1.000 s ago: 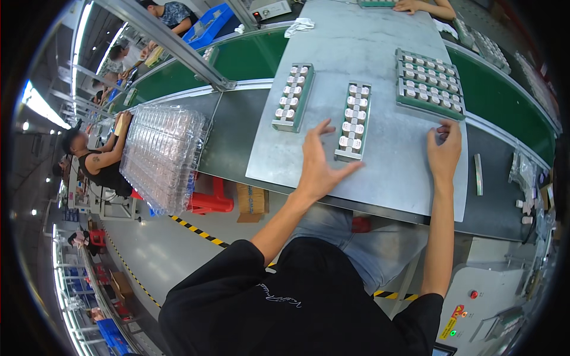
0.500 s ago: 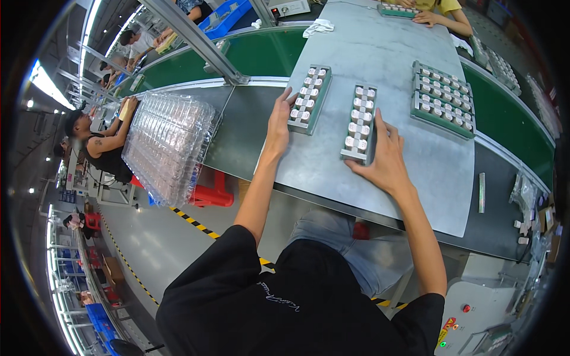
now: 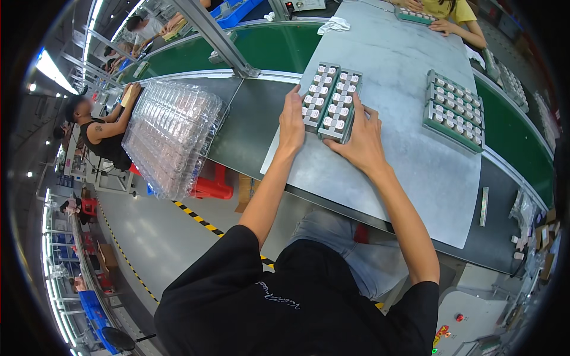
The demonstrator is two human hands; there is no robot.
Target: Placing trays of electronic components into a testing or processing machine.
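Two narrow green-and-grey trays stand side by side on the pale sheet, touching or nearly so. Each carries several white round-topped parts. My left hand (image 3: 291,126) lies along the outer side of the left tray (image 3: 311,126), its fingers stretched out against it. At the other side, my right hand (image 3: 363,141) grips the right tray (image 3: 330,136), thumb by the near end and fingers along the right edge. The undersides of both trays and some of my fingertips are hidden.
A block of similar filled trays (image 3: 454,136) sits to the right. Clear plastic blister trays (image 3: 172,136) are stacked at left, beside a person in a dark sleeveless top. Across the table, a person in yellow handles another tray (image 3: 415,16). A white cloth (image 3: 334,25) lies at the far edge.
My right hand has brought the right tray leftward against the left tray, closing the gap between them. My left hand stays at the left tray's side. The whole view has shifted slightly.
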